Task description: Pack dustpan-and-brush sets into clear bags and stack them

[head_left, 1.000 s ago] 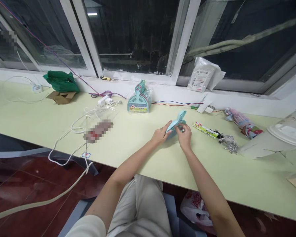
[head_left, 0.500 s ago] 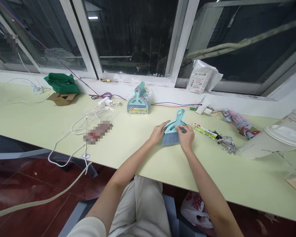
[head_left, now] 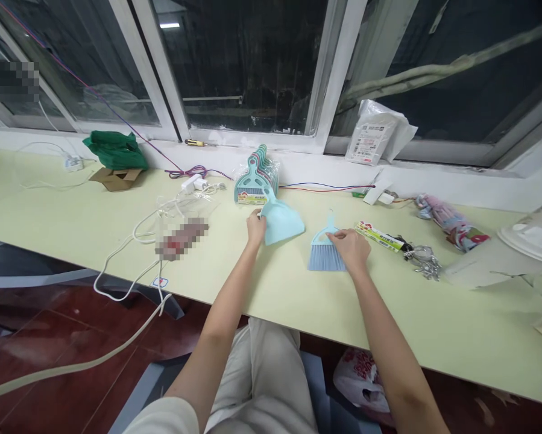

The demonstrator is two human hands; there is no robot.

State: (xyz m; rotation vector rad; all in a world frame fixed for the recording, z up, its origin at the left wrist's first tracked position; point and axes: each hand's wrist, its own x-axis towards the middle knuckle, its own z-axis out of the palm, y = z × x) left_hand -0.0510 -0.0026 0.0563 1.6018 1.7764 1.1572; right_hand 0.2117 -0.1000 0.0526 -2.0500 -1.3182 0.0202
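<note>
A light blue dustpan (head_left: 281, 223) tilts over the table, its handle pointing up and to the left. My left hand (head_left: 256, 228) is closed on the dustpan's left edge. To the right, a small hand brush (head_left: 327, 258) with grey-blue bristles has its handle pointing away from me. My right hand (head_left: 352, 246) pinches the brush on its right side. Behind the dustpan, against the wall, stands a row of wrapped dustpan-and-brush sets (head_left: 251, 181). The dustpan's handle overlaps their lower right part in view.
A yellow-green label strip (head_left: 379, 236) and silvery keyrings (head_left: 423, 261) lie right of the brush. Farther right are a folded umbrella (head_left: 454, 223) and a large white cup (head_left: 488, 259). White cables (head_left: 130, 289), a cardboard box (head_left: 116, 179) and green cloth (head_left: 117, 150) are leftward.
The dustpan and the brush, earlier nested together between both hands, are now apart. My left hand has carried the dustpan left and away; the brush has moved slightly right.
</note>
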